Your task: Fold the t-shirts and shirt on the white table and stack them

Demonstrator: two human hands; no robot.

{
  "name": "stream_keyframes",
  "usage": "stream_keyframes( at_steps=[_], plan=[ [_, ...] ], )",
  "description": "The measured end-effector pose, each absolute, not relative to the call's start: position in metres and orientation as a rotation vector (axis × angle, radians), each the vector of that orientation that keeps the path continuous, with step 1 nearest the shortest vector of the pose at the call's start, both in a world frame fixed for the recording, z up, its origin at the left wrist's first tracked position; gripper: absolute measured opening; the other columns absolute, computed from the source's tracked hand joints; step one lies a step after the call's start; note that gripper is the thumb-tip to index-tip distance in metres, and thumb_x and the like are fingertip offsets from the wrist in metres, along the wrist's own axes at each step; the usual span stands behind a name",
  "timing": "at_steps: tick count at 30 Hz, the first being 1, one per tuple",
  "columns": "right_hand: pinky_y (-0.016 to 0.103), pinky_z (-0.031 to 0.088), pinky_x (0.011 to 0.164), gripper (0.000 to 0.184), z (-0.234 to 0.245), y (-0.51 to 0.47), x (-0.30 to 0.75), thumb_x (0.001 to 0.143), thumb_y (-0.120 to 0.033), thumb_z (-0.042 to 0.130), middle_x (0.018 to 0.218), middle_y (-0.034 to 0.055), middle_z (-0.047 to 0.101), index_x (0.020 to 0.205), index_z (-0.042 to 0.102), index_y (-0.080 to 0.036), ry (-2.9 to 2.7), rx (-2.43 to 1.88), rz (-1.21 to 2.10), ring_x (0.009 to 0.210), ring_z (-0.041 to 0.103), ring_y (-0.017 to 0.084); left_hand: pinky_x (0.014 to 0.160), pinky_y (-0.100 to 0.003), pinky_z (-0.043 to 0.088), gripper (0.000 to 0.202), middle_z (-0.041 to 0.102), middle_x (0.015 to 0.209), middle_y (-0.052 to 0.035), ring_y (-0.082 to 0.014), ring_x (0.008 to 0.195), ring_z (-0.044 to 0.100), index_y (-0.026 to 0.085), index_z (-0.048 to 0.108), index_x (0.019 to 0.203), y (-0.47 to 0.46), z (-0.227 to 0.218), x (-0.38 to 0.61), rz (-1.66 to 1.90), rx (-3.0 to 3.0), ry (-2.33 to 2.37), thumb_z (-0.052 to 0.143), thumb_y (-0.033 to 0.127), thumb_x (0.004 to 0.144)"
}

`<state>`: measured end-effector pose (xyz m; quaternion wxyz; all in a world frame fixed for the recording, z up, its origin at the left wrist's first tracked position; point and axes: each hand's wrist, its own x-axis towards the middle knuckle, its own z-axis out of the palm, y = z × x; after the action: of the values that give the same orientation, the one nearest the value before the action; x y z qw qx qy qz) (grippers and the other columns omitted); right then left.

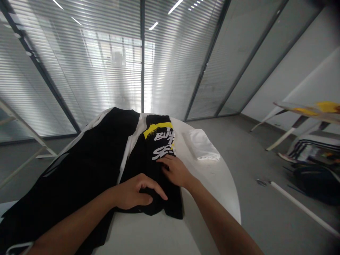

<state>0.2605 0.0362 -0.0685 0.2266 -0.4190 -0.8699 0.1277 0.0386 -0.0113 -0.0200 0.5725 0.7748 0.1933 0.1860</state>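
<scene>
Head cam: black printed T-shirt lies flat on round white table, white-and-yellow lettering toward far edge. L hand sits on shirt's lower part, fingers half-curled on fabric; can't tell if it's pinching cloth or just resting. R hand is open, no grip seen, fingers laid on shirt just below print. Wider black garment w/ white stripe lies alongside, touching shirt on its left, running past table edge under L forearm. Folded white cloth sits on table just beyond R hand. Behind: glass partition w/ blinds. To the right, on grey floor: white tube, black bag. Folding table w/ yellow-marked top stands further back.
</scene>
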Motion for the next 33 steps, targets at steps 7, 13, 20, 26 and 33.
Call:
stream_keyframes(
  at_steps=[7,13,20,26,33],
  plan=[
    [0.037,0.042,0.089,0.038,-0.074,0.036,0.257,0.084,-0.014,0.058,0.1,0.0067,0.059,0.119,0.067,-0.024,-2.424,-1.138,0.224,0.096,0.052,0.021,0.058,-0.024,0.047,0.033,0.073,0.079,-0.0054,-0.0188,0.066,0.065,0.017,0.076,0.102,0.004,-0.014,0.013,0.195,1.64,0.399,0.065,0.037,0.079],
    [0.037,0.04,0.089,0.033,-0.074,0.032,0.251,0.09,-0.022,0.057,0.098,0.0056,0.056,0.122,0.065,-0.026,-2.447,-1.137,0.224,0.095,0.051,0.02,0.059,-0.027,0.049,0.045,0.073,0.074,-0.0101,-0.0224,0.065,0.068,0.013,0.074,0.107,0.015,-0.006,-0.013,-0.067,1.462,0.374,0.062,0.046,0.079],
    [0.034,0.039,0.085,0.026,-0.071,0.029,0.246,0.092,-0.026,0.056,0.093,0.0036,0.057,0.116,0.068,-0.027,-2.485,-1.123,0.273,0.092,0.051,0.018,0.049,-0.025,0.05,0.042,0.07,0.083,-0.0079,-0.0172,0.058,0.066,0.015,0.061,0.112,0.044,-0.053,-0.002,0.428,1.418,1.09,0.045,0.046,0.088],
    [0.035,0.038,0.084,0.024,-0.073,0.026,0.24,0.091,-0.024,0.057,0.092,0.0032,0.057,0.11,0.07,-0.027,-2.482,-1.096,0.273,0.091,0.05,0.018,0.038,-0.022,0.044,0.038,0.065,0.109,-0.0126,-0.0132,0.05,0.064,0.018,0.053,0.118,0.071,-0.063,0.013,0.386,1.376,1.396,0.046,0.04,0.088],
    [0.04,0.033,0.092,0.023,-0.068,0.024,0.237,0.087,-0.023,0.06,0.107,0.0058,0.056,0.106,0.072,-0.029,-2.421,-1.086,0.232,0.105,0.046,0.022,0.037,-0.02,0.038,0.037,0.065,0.11,-0.0161,-0.0097,0.044,0.06,0.012,0.056,0.109,0.143,-0.065,0.032,0.484,1.347,1.635,0.045,0.042,0.091]
  ],
)
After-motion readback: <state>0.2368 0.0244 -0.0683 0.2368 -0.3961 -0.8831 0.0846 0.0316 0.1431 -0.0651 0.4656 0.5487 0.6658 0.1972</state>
